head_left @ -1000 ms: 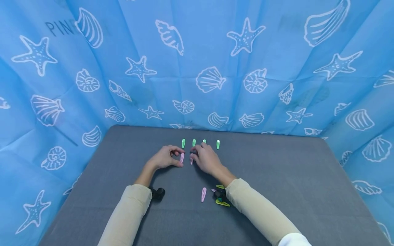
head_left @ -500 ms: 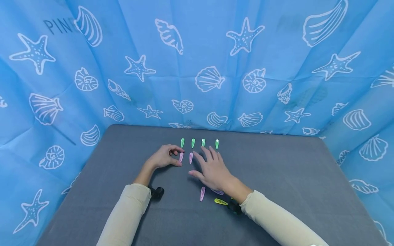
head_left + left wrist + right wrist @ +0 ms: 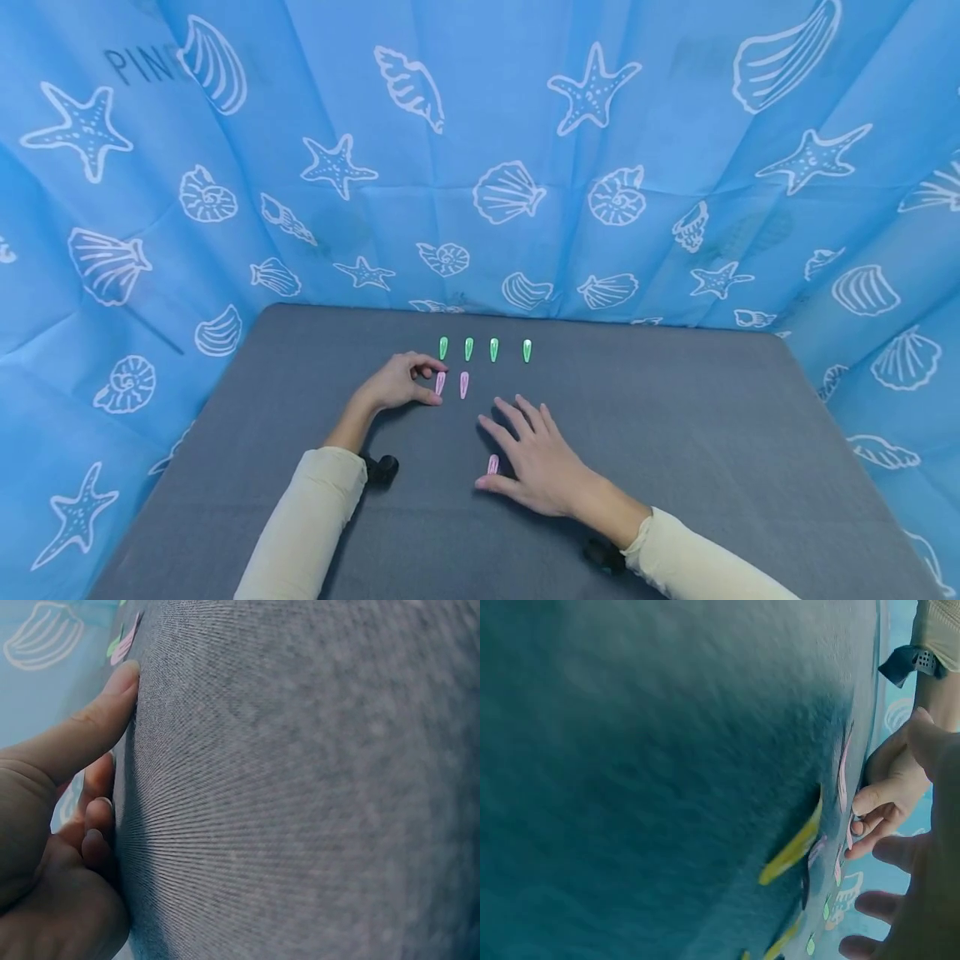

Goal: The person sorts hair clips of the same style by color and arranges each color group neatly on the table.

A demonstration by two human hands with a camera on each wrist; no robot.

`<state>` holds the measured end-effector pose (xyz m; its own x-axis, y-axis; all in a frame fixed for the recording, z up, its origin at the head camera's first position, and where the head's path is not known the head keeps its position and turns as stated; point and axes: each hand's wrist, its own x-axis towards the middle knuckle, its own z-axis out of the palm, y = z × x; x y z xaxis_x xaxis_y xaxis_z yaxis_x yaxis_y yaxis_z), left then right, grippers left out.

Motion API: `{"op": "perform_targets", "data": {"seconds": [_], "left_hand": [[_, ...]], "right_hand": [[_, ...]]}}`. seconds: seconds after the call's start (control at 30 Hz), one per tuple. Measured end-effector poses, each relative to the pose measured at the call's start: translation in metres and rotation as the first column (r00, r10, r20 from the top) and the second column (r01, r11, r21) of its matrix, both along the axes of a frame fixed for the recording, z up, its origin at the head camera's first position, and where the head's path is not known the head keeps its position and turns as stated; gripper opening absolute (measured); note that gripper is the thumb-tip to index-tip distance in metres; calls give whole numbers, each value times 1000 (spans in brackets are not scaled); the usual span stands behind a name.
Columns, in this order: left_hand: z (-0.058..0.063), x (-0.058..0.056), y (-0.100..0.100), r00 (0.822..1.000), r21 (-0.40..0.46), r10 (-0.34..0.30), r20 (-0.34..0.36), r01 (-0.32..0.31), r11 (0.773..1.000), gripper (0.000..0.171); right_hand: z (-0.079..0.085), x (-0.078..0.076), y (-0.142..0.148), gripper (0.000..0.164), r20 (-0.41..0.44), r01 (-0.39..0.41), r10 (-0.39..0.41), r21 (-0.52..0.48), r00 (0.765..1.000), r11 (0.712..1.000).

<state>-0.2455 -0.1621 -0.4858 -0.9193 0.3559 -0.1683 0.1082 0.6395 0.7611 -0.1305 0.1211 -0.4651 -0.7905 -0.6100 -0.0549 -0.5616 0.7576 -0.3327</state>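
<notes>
My left hand (image 3: 397,383) rests on the table with thumb and index finger at the two ends of a pink snap hair clip (image 3: 440,383). A second pink hair clip (image 3: 464,385) lies just right of it. Behind them runs a row of several green hair clips, the leftmost green clip (image 3: 443,348) above the left fingertips. My right hand (image 3: 543,467) spreads its fingers over the table, holding nothing. Its thumb overlaps a third pink clip (image 3: 492,465) in the head view. Beneath this hand, the right wrist view shows a yellow hair clip (image 3: 795,844) among other clips.
A grey cloth covers the table (image 3: 712,433). Behind and around it hangs a blue curtain (image 3: 525,108) with white shells and starfish. Black wrist cameras show below each arm, one at the left wrist (image 3: 384,471).
My right hand has let go of the second pink clip, opened, and drawn back toward the near right over the loose clips. The left hand stays at the first pink clip.
</notes>
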Motion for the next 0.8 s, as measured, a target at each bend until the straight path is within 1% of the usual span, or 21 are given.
{"op": "perform_targets", "data": {"seconds": [0.1,0.27,0.33,0.43,0.53,0.6,0.73,0.8], "left_hand": [[0,0,0,1000,3,-2,1,2,1000,50],[-1,0,0,1000,10,-2,12,2,1000,50],[-1,0,0,1000,13,1,16,-1,1000,50],[0,-1,1,1000,13,5,17,-5,1000,49],[0,0,1,1000,12,5,16,-5,1000,49],[1,0,0,1000,10,3,16,-3,1000,49],[1,0,0,1000,15,1,19,-1,1000,49],[0,0,0,1000,17,0,18,0,1000,49]], "right_hand": [[0,5,3,84,15,-6,6,-9,1000,1000],[0,10,5,81,15,12,-12,-34,1000,999],[0,11,5,78,13,25,-24,-48,1000,999],[-1,12,5,68,6,36,-36,-72,999,997],[-2,12,3,55,-28,28,-30,-96,999,995],[-3,12,2,48,-74,8,-16,-106,997,994],[-5,12,-2,38,-172,-22,3,-108,985,994],[-5,12,-4,35,-203,-29,6,-112,979,993]]}}
